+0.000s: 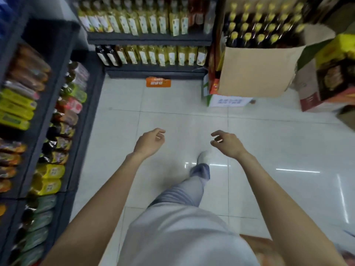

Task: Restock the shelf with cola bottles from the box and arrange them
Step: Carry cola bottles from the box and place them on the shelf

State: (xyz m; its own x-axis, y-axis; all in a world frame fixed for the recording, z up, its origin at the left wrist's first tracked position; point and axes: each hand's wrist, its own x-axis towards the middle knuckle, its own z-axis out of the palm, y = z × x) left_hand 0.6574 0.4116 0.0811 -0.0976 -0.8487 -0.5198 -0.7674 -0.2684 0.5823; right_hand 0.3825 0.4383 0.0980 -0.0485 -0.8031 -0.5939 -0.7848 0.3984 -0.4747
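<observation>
Open cardboard box point(257, 72) upper right, upright, packed with dark yellow-capped bottles point(257, 29).

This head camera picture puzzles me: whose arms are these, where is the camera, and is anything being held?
No machine here: a person wears one wide-angle camera on the head, looking forward and down, so you see their own arms reaching out over a pale tiled floor. The left hand and the right hand are both empty, fingers loosely curled, touching nothing. Below them is the person's leg with one foot forward. On the left runs a dark shelf of packaged goods; ahead, shelves hold yellowish bottles. At upper right an open cardboard box holds dark bottles with yellow caps. The picture is blurred, so labels cannot be read.
</observation>
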